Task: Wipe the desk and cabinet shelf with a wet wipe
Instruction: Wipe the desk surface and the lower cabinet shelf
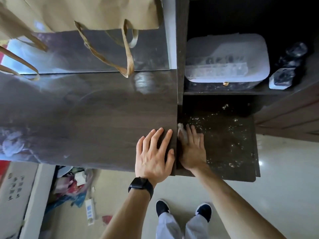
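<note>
My left hand (154, 152) lies flat with spread fingers on the dark wooden desk (86, 118), near its right front corner, holding nothing. My right hand (191, 149) presses a white wet wipe (182, 133) flat onto the lower cabinet shelf (229, 144), at the shelf's left edge against the desk's side. Only the wipe's left part shows past my fingers. The shelf's dark surface is speckled with pale dust to the right of my hand.
Brown paper bags (86, 12) with ribbon handles stand at the desk's back by a mirror. The upper shelf holds a translucent lidded box (226, 61) and small dark objects (290, 66). Under the desk lie a rubbish heap (72, 183) and a power strip (90, 211).
</note>
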The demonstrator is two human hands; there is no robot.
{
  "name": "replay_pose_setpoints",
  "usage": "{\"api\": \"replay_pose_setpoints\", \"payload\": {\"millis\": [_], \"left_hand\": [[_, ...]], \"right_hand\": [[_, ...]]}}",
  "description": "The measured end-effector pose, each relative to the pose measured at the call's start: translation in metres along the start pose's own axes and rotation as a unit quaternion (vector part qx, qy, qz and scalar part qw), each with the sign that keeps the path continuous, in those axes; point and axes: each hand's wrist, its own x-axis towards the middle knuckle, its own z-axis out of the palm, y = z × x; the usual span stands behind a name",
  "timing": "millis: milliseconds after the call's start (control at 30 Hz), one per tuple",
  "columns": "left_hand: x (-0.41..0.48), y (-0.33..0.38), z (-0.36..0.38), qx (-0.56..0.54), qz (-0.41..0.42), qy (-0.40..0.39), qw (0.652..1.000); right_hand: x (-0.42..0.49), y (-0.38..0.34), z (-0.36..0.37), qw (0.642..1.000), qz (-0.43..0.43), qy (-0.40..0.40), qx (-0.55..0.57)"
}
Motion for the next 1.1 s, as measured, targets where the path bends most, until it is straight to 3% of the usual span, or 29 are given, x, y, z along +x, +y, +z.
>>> {"api": "replay_pose_setpoints", "payload": {"millis": [167, 633, 867, 1100], "left_hand": [[-0.001, 0.0, 0.001, 0.009, -0.001, -0.003, 1.0], [0.0, 0.003, -0.002, 0.022, -0.008, -0.037, 0.999], [0.0, 0.004, -0.004, 0.028, -0.01, -0.036, 0.999], [0.0, 0.007, -0.007, 0.011, -0.028, -0.033, 0.999]], "right_hand": [[0.045, 0.009, -0.027, 0.999, 0.029, -0.006, -0.03], [0.059, 0.018, -0.04, 0.992, -0.008, -0.002, -0.126], [0.067, 0.01, -0.064, 0.975, -0.025, -0.067, -0.211], [0.004, 0.027, -0.046, 0.979, -0.097, -0.043, -0.171]]}}
